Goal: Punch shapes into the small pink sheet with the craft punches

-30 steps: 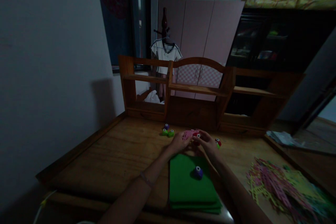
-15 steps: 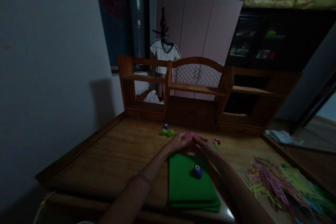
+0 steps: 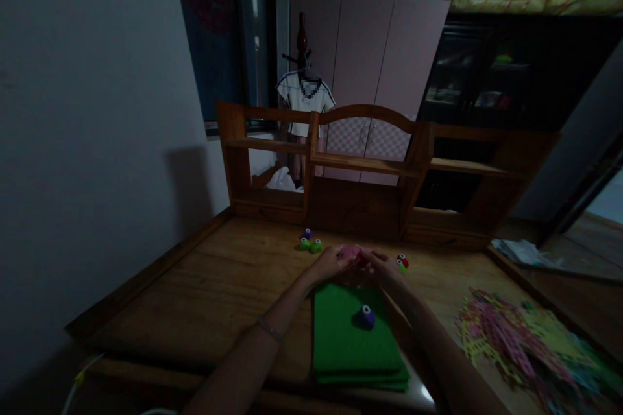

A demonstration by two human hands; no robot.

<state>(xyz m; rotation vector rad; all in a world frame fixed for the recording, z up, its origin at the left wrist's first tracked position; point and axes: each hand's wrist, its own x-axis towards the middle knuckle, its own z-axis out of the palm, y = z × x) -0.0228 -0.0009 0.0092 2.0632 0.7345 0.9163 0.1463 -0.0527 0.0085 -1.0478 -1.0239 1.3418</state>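
Note:
Above the far edge of a green stack of folded cloth or sheets [image 3: 353,350], my two hands meet. My left hand [image 3: 331,264] is closed on a small pink piece [image 3: 348,251]. Touching it from the right, my right hand [image 3: 384,269] has its fingers pinched at a dark red bit [image 3: 361,258]. Dim light and the fingers hide its exact kind and whether the two parts are joined. On the stack, nearer to me, lies a purple one-eyed bead-like toy [image 3: 367,318].
Similar toys sit beyond my hands: purple [image 3: 307,233] and green ones [image 3: 316,246] on the left, red [image 3: 403,260] and green on the right. Pastel plastic strips [image 3: 516,337] are heaped at the right. A wooden shelf unit [image 3: 365,162] bounds the table's back.
My right fingers have shifted slightly around the dark red bit. Both hands stay in about the same place; the toys and the green stack have not moved.

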